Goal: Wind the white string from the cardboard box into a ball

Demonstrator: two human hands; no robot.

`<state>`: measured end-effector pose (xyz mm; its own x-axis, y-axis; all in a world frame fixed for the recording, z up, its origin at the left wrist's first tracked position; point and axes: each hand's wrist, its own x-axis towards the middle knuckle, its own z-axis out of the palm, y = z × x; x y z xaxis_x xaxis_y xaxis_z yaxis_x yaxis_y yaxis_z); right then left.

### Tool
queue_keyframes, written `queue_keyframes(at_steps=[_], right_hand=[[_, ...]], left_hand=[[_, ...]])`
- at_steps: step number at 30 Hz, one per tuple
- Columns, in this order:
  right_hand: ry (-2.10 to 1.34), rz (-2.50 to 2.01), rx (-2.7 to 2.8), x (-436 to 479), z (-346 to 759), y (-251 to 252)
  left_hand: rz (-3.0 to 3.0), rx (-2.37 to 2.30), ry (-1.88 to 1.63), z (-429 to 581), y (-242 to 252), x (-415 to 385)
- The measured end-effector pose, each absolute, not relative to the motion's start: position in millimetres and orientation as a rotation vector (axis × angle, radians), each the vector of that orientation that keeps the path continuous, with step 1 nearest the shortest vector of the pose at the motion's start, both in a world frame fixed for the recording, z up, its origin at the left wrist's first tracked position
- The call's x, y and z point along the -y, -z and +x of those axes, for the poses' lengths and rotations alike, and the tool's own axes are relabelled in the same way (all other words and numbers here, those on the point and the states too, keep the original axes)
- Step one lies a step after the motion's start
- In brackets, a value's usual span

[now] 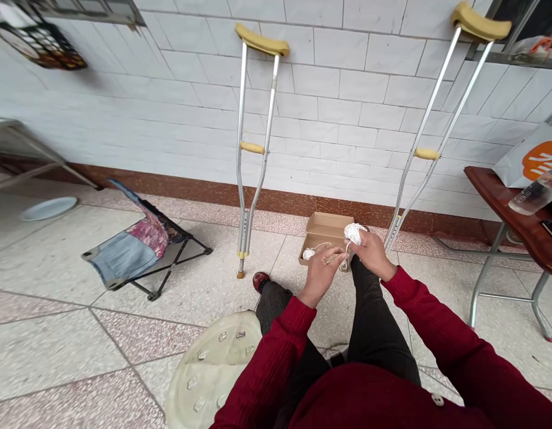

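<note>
A ball of white yarn (355,233) sits in my right hand (373,255), with the fingers wrapped round it. My left hand (321,275) is just to the left and lower, its fingers pinched on a strand of the same yarn. Below both hands an open cardboard box (330,224) rests on the floor, its lid tipped back toward the wall. Inside the box lies another white yarn ball (308,254), with loose strands beside it. My hands hide part of the box.
Two crutches lean on the tiled wall, one left (244,196) and one right (425,128). A folding chair (119,250) stands at the left, and a round plastic stool (213,369) is beside my leg. A brown table (494,190) at the right holds a bag and a clear cup.
</note>
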<state>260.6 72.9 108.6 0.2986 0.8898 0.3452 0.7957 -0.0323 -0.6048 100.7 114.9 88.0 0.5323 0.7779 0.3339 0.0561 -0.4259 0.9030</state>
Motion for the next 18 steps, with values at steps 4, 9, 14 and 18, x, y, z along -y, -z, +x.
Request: queue_keyframes(at_steps=[4, 9, 14, 18], right_hand=[[-0.158, -1.842, 1.524, -74, 258, -111], [-0.140, -1.841, 1.523, -76, 261, -118], [-0.137, -1.861, 1.558, -79, 264, -120], [-0.066, -1.931, 1.602, -76, 260, -118]], left_hand=[[1.770, -0.663, -1.017, 111, -85, -116], [1.652, -0.680, -0.865, 106, -91, -114], [1.682, -0.680, -0.760, 92, -101, -115], [1.699, -0.696, -0.690, 85, -101, -119]])
